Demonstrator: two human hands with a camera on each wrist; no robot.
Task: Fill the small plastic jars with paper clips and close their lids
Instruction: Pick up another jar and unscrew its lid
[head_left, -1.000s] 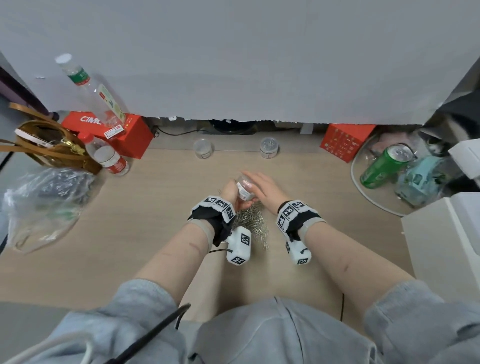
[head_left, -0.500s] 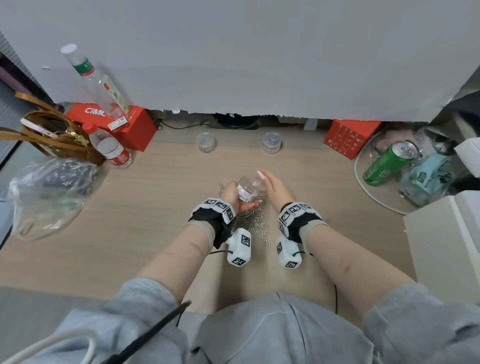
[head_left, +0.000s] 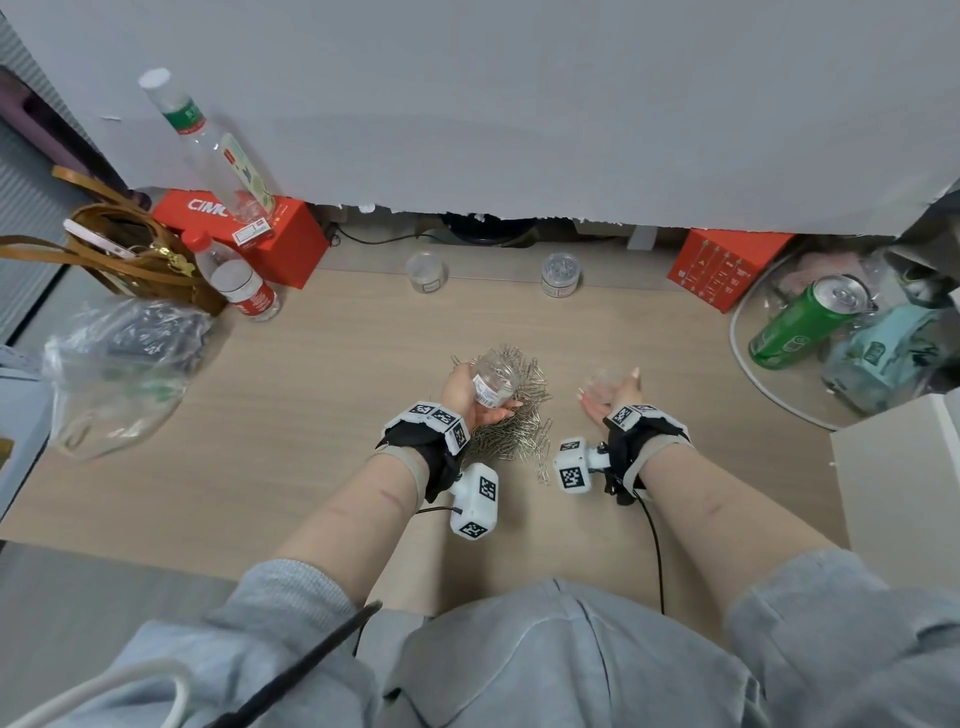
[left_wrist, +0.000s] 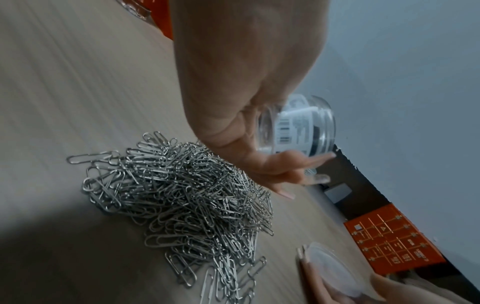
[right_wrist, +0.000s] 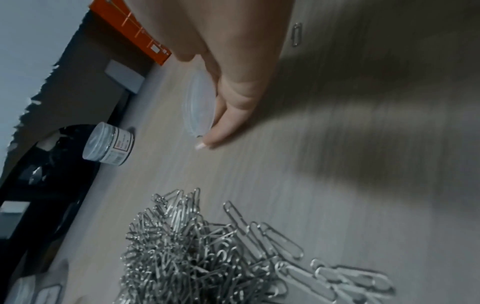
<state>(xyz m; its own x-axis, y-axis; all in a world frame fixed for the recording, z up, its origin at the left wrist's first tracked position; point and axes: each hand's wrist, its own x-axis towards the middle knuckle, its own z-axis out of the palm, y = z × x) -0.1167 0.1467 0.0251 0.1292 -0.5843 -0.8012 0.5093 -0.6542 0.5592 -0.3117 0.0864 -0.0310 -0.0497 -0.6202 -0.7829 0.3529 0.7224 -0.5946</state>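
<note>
My left hand (head_left: 480, 402) grips a small clear jar (head_left: 496, 382) (left_wrist: 298, 128) with a white label, lidless and tilted above the pile of silver paper clips (head_left: 511, 415) (left_wrist: 187, 191) (right_wrist: 207, 257). To the right of the pile my right hand (head_left: 610, 397) holds the jar's clear lid (head_left: 602, 384) (right_wrist: 198, 105) (left_wrist: 335, 267) on edge, low over the table. At the back stand two more jars: a closed jar (head_left: 561, 274) (right_wrist: 109, 144) filled with clips and a clear jar (head_left: 426, 271) left of it.
A wooden table (head_left: 311, 395) carries red boxes (head_left: 270, 234) (head_left: 724, 267), two water bottles (head_left: 244, 288), a brown bag (head_left: 130, 254) and a plastic bag (head_left: 114, 364) at the left. A round tray (head_left: 753, 379) with a green can (head_left: 802, 319) sits right. A single clip (right_wrist: 296, 34) lies apart.
My right hand has taken the lid off the jar and moved right and down toward the table. The left hand keeps the jar, now open, over the clips.
</note>
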